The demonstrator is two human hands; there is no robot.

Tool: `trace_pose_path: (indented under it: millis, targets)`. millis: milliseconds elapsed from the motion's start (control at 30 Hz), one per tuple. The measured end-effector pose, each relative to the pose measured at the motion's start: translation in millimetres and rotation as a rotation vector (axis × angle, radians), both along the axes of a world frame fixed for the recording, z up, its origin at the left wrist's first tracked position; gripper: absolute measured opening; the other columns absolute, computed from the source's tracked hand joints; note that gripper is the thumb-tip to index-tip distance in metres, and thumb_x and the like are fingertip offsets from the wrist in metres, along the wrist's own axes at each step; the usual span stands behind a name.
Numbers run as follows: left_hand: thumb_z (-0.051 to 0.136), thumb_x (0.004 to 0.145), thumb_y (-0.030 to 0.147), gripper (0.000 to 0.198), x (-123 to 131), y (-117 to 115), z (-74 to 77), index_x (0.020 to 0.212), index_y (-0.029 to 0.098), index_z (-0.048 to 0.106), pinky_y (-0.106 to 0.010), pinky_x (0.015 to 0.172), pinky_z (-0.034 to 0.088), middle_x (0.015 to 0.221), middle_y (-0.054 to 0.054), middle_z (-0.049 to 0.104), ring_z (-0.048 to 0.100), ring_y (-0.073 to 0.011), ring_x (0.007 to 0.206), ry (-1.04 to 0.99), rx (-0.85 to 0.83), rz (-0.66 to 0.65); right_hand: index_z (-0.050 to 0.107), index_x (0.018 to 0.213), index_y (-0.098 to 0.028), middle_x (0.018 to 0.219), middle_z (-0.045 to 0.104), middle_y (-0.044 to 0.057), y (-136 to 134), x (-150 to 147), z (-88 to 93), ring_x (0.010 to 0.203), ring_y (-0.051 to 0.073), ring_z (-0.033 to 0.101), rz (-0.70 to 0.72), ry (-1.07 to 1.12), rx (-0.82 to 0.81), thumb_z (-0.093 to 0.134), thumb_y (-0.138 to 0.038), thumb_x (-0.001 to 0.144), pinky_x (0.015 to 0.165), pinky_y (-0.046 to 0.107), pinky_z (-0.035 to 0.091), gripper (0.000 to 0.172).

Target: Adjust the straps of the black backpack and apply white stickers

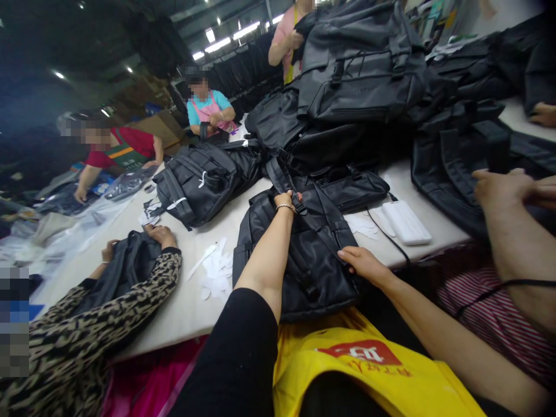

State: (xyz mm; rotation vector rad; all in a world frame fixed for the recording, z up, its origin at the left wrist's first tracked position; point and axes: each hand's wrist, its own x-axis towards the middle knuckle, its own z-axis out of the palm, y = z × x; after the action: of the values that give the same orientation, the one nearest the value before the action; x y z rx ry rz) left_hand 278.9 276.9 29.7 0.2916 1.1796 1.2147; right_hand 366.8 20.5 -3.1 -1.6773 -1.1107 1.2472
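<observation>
Black nylon filled the near view: a backpack (pixel 304 255) lay at the near edge of the pale worktop (pixel 186 307), overhanging it toward the yellow apron (pixel 369 370); the left hand (pixel 287 201) reached out straight-armed and gripped the strap at the pack's far top, fingers closed round it; the right hand (pixel 362 262) lay flat on the pack's right side, fingers spread; white paper scraps (pixel 215 269) lay just beside to the left, with bare worktop beyond; further off, more black bags (pixel 360 63) were heaped, and other people worked under ceiling strip lights.
</observation>
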Motion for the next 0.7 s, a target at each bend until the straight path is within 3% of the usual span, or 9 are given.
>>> trace_pose_path:
  millis: [167, 300, 367, 433, 500, 600, 700]
  targets:
    - [0.047, 0.071, 0.002, 0.011, -3.6, -7.1, 2.7, 0.081, 0.004, 0.051, -0.025, 0.043, 0.049, 0.053, -0.002, 0.053, 0.055, -0.0119, 0.046, -0.022, -0.006, -0.12, 0.053, 0.066, -0.014, 0.051, 0.043, -0.005, -6.6, -6.3, -4.6, 0.042, 0.005, 0.038, 0.017, -0.014, -0.013, 0.041, -0.047, 0.072, 0.043, 0.02, 0.03, 0.035]
    - [0.049, 0.072, 0.007, 0.005, -5.8, -17.8, 28.1, 0.076, 0.004, 0.051, -0.027, 0.046, 0.05, 0.06, -0.009, 0.058, 0.059, -0.0153, 0.054, -0.122, 0.076, -0.305, 0.053, 0.068, -0.016, 0.04, 0.038, -0.006, -7.2, -0.4, -11.9, 0.034, 0.007, 0.035, 0.077, -0.13, -0.085, 0.037, -0.048, 0.074, 0.037, 0.02, 0.026, 0.036]
    - [0.052, 0.071, 0.01, 0.007, -6.8, -25.7, 45.8, 0.072, 0.003, 0.052, -0.028, 0.048, 0.051, 0.064, -0.013, 0.059, 0.06, -0.0175, 0.058, -0.162, 0.122, -0.4, 0.055, 0.077, -0.016, 0.051, 0.051, -0.002, -8.3, 5.1, -6.9, 0.038, 0.008, 0.042, 0.067, -0.278, -0.02, 0.04, -0.045, 0.074, 0.041, 0.022, 0.034, 0.033]
    - [0.054, 0.07, 0.012, 0.009, -6.7, -37.6, 62.2, 0.072, 0.003, 0.053, -0.03, 0.05, 0.051, 0.066, -0.015, 0.06, 0.06, -0.0191, 0.06, -0.186, 0.181, -0.484, 0.057, 0.089, -0.018, 0.084, 0.06, 0.005, -9.2, 11.4, 9.2, 0.053, 0.011, 0.052, 0.014, -0.489, 0.128, 0.046, -0.042, 0.071, 0.054, 0.026, 0.042, 0.032]
    - [0.054, 0.07, 0.014, 0.011, -4.6, -53.6, 74.7, 0.072, 0.004, 0.053, -0.031, 0.053, 0.052, 0.067, -0.015, 0.061, 0.061, -0.0196, 0.062, -0.21, 0.257, -0.559, 0.056, 0.098, -0.021, 0.11, 0.052, 0.008, -7.3, 17.2, 34.9, 0.066, 0.014, 0.056, -0.055, -0.65, 0.274, 0.05, -0.041, 0.069, 0.065, 0.03, 0.044, 0.035]
    - [0.052, 0.072, 0.016, 0.012, 1.2, -80.3, 85.3, 0.073, 0.004, 0.053, -0.031, 0.056, 0.052, 0.067, -0.015, 0.061, 0.061, -0.0189, 0.062, -0.263, 0.306, -0.648, 0.053, 0.104, -0.022, 0.112, 0.051, 0.008, 4.6, 21.7, 74.7, 0.066, 0.013, 0.056, -0.128, -0.616, 0.395, 0.047, -0.038, 0.072, 0.068, 0.029, 0.044, 0.037]
    - [0.05, 0.073, 0.015, 0.012, 4.3, -97.1, 90.3, 0.075, 0.003, 0.052, -0.03, 0.057, 0.051, 0.067, -0.014, 0.061, 0.06, -0.0176, 0.062, -0.305, 0.266, -0.638, 0.054, 0.104, -0.019, 0.099, 0.059, 0.007, 22.6, 20.9, 87.9, 0.061, 0.012, 0.055, -0.053, -0.42, 0.356, 0.048, -0.037, 0.072, 0.06, 0.027, 0.045, 0.038]
